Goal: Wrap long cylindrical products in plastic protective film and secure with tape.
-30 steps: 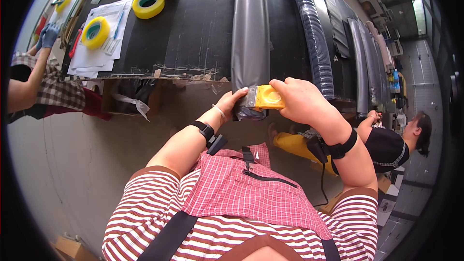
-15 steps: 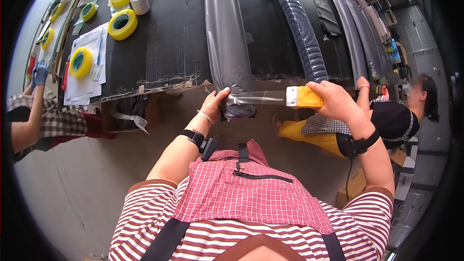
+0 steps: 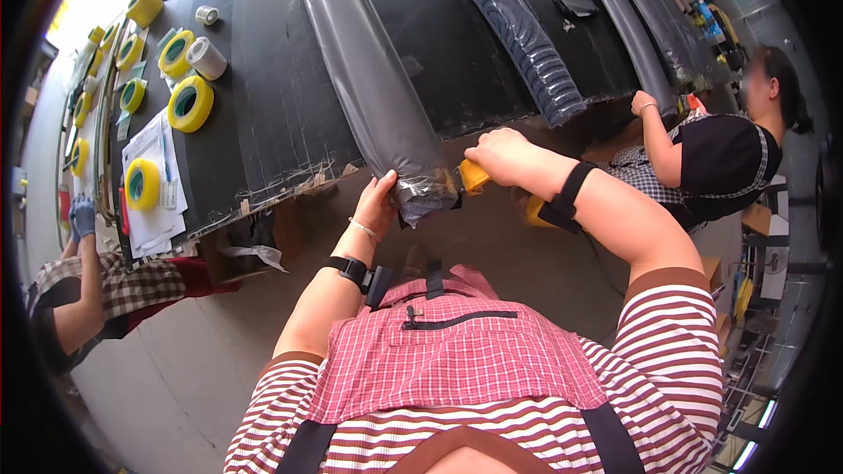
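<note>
A long roll wrapped in grey plastic film (image 3: 364,79) lies across the dark table, its near end jutting past the edge. My left hand (image 3: 378,203) is closed on the left side of that end, thumb on top. Shiny clear tape (image 3: 421,183) covers the film there. Just right of the end, my right hand (image 3: 507,158) grips a yellow tape dispenser (image 3: 474,176). The fingers hide most of the dispenser, and whether tape still stretches from it to the roll cannot be made out.
Several yellow tape rolls (image 3: 190,104) and papers (image 3: 158,162) lie on the left of the table (image 3: 255,61). A ribbed dark roll in clear film (image 3: 514,35) lies to the right. Co-workers stand at both sides: a gloved hand (image 3: 82,215) left, a person in a dark top (image 3: 724,158) right.
My right hand has brought the dispenser left, close against the roll's end; the stretched tape strip no longer shows. My left hand keeps its hold. The whole view has turned somewhat.
</note>
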A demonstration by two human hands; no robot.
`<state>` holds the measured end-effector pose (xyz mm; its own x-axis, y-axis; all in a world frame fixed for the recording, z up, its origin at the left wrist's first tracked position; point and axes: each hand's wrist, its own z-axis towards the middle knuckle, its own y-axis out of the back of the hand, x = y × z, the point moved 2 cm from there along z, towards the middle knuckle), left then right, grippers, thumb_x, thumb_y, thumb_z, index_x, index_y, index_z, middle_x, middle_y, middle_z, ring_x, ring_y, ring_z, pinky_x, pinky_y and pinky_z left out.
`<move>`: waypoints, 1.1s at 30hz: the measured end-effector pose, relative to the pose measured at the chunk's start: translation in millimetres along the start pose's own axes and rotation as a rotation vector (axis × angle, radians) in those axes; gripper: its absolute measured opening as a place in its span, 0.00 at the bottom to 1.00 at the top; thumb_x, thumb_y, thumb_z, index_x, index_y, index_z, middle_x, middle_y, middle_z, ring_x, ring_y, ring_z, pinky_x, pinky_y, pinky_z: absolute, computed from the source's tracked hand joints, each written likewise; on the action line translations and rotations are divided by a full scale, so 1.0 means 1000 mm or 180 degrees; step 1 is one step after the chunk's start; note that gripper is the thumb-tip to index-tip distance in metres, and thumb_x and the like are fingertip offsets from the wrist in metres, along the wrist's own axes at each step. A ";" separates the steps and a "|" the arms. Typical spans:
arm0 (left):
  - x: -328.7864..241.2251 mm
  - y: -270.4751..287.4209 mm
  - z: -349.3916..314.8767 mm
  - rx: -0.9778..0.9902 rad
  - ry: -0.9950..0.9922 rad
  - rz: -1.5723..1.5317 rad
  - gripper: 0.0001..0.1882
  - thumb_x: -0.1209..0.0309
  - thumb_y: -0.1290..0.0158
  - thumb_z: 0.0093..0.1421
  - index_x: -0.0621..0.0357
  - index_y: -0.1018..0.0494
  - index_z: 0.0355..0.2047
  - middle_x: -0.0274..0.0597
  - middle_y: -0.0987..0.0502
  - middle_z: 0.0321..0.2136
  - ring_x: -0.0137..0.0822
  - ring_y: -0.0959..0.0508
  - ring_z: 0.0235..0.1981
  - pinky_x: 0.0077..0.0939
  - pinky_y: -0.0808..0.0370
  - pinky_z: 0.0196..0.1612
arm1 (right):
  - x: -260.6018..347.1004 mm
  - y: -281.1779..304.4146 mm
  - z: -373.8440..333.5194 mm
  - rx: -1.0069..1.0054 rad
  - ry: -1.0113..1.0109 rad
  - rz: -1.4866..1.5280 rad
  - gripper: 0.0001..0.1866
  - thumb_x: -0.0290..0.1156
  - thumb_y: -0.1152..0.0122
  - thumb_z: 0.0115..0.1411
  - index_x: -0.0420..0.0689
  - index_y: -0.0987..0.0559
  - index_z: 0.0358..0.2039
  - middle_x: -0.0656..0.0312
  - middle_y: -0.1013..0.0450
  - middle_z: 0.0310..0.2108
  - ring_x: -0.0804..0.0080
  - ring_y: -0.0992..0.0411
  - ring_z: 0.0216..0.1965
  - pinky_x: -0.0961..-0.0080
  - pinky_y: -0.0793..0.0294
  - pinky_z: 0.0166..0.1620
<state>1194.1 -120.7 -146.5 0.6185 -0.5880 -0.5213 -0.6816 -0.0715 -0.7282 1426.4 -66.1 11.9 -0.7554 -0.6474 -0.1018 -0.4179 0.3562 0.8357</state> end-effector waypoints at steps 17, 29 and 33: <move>0.008 -0.006 -0.026 0.0809 0.0266 -0.0674 0.47 0.32 0.51 0.56 0.51 0.40 0.65 0.44 0.34 0.63 0.46 0.34 0.63 0.49 0.40 0.65 | -0.022 -0.120 -0.022 0.0079 0.0678 0.8010 0.15 0.30 0.37 0.53 0.39 0.22 0.41 0.60 0.23 0.31 0.72 0.24 0.29 0.76 0.22 0.37; -0.058 0.047 -0.088 -0.0364 0.0347 -0.0529 0.43 0.34 0.54 0.59 0.52 0.37 0.64 0.46 0.30 0.59 0.50 0.29 0.59 0.59 0.37 0.63 | 0.023 -0.058 0.051 -0.0235 0.0352 0.7990 0.17 0.32 0.37 0.57 0.40 0.23 0.46 0.60 0.23 0.36 0.73 0.23 0.34 0.74 0.20 0.40; -0.086 0.075 -0.108 -0.0745 0.0248 -0.0295 0.32 0.45 0.51 0.65 0.59 0.31 0.57 0.46 0.22 0.49 0.46 0.22 0.49 0.45 0.26 0.56 | -0.029 -0.033 0.087 -0.1424 -0.0861 0.6714 0.21 0.38 0.33 0.57 0.41 0.23 0.47 0.63 0.24 0.34 0.75 0.25 0.34 0.73 0.23 0.36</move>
<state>1047.5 -162.7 -107.6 0.6568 -0.6298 -0.4147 -0.7009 -0.3070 -0.6438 1418.3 -0.2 -60.0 0.1329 0.4811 0.8665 0.9816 0.0569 -0.1822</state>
